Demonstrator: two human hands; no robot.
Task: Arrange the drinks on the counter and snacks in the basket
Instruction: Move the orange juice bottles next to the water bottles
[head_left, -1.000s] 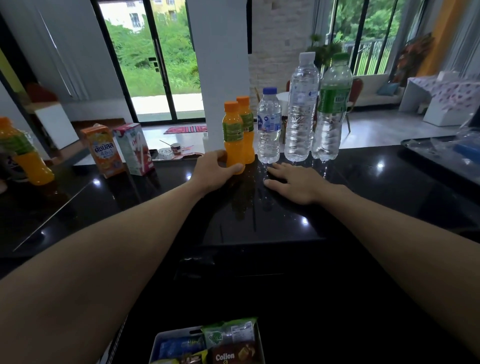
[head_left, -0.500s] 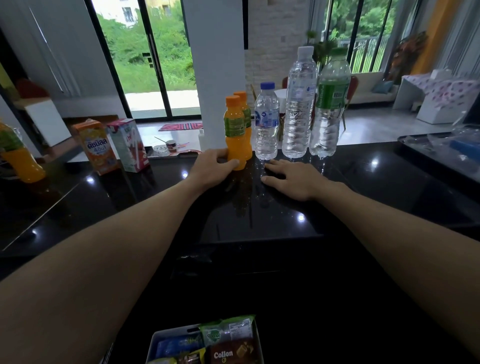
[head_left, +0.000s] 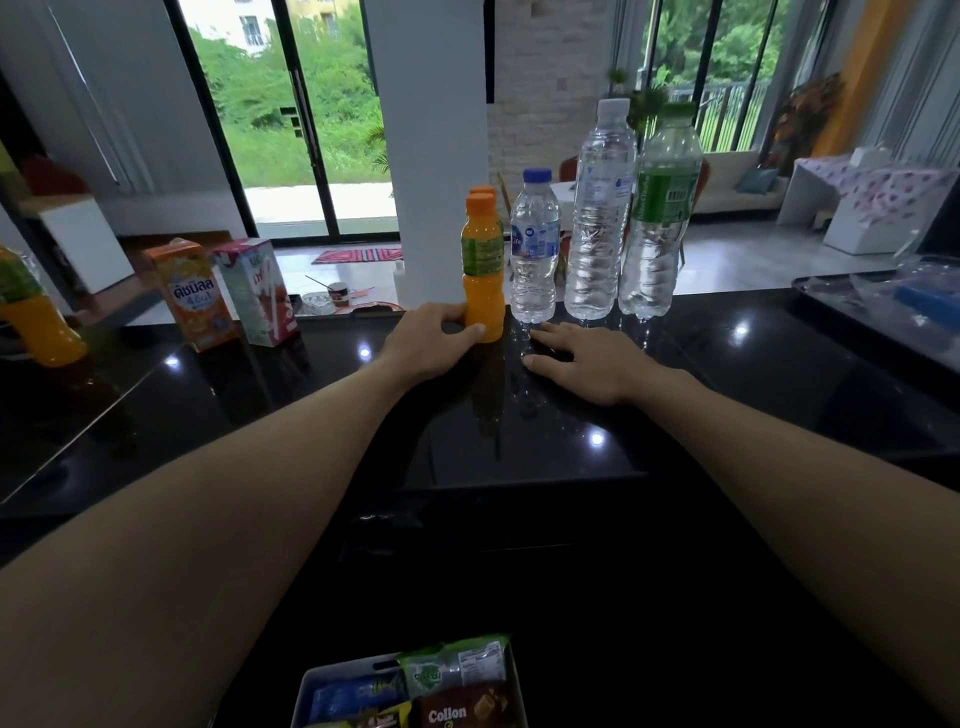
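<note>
My left hand (head_left: 434, 338) grips the base of a small orange juice bottle (head_left: 483, 270) standing on the black counter (head_left: 727, 395). A second orange bottle (head_left: 484, 190) stands right behind it, mostly hidden. To their right stand a small water bottle (head_left: 534, 249), a tall clear water bottle (head_left: 600, 208) and a tall green-labelled bottle (head_left: 657, 213) in a row. My right hand (head_left: 587, 358) lies flat on the counter in front of the small water bottle. A white basket (head_left: 322, 680) with several snack packs sits at the bottom edge.
At the left stand an orange carton (head_left: 195, 291) and a white-red carton (head_left: 257, 291), side by side. Another orange bottle (head_left: 36, 312) stands at the far left edge. A tray with clear plastic (head_left: 883, 301) lies at the right. A white pillar (head_left: 431, 145) rises behind the counter.
My left hand has pushed the front orange bottle back and right, so it now stands directly before the second one. The right hand stays flat on the counter.
</note>
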